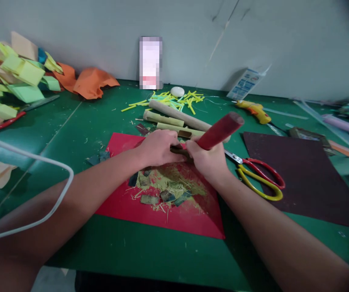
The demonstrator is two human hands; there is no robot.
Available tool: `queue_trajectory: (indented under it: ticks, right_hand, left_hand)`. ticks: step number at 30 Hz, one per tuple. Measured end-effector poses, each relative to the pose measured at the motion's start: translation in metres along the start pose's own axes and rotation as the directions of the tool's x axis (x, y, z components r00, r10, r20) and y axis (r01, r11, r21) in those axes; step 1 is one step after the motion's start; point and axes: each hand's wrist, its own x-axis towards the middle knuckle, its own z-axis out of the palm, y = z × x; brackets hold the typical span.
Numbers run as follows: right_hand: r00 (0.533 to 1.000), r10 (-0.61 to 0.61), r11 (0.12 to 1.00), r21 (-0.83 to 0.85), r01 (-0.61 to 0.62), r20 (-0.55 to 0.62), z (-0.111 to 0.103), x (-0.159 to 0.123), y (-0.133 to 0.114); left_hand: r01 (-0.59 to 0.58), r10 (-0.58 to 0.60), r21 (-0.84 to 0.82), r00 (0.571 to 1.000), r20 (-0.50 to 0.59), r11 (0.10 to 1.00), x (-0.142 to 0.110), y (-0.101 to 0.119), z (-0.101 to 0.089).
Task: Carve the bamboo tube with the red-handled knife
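Observation:
My right hand is wrapped round the thick red handle of a tool, tilted up to the right; its working end is hidden. Close beside it, my left hand is closed, fingers bent down over a dark brown piece that shows between the two hands. What kind of piece it is, I cannot tell. Both hands are over a red sheet, which bears yellowish dust, splinters and several dark chips. Just beyond the hands lie bamboo tubes, one with a notch cut in it, and a pale round stick.
Red-and-yellow-handled scissors lie right of my right hand, partly on a dark brown sheet. Behind are cut yellow straws, a phone and a yellow glue gun. Folded papers crowd the left; a white cable crosses my left arm.

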Motion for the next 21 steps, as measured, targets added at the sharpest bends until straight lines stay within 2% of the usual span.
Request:
queue_trajectory:
  ticks: [4, 12, 15, 18, 21]
  right_hand:
    - [0.996, -0.011, 1.000, 0.019, 0.013, -0.094, -0.0004, 0.0028, 0.0003]
    - [0.998, -0.007, 1.000, -0.029, 0.005, -0.055, 0.0015, 0.0049, 0.0027]
    - [0.999, -0.024, 0.999, -0.032, 0.023, -0.044, 0.0015, 0.0013, 0.0002]
    - [1.000, -0.010, 1.000, -0.018, 0.010, 0.010, 0.0007, -0.0011, -0.0011]
    - [0.998, 0.007, 1.000, 0.011, -0.006, -0.059, 0.0001, 0.0008, -0.0011]
  left_hand:
    - [0.025, -0.025, 0.013, 1.000, -0.010, 1.000, 0.0002, 0.0006, 0.0005]
    - [0.007, -0.007, 0.035, 1.000, -0.006, 0.999, 0.0008, -0.0008, 0.0014]
    - [-0.014, 0.014, -0.003, 1.000, 0.002, 1.000, 0.0006, -0.0005, 0.0000]
    - [0.018, -0.017, -0.041, 1.000, 0.026, 0.999, 0.0004, 0.0007, -0.0010]
    - [0.049, -0.049, -0.018, 0.999, 0.016, 0.999, 0.0004, 0.0017, -0.0006]
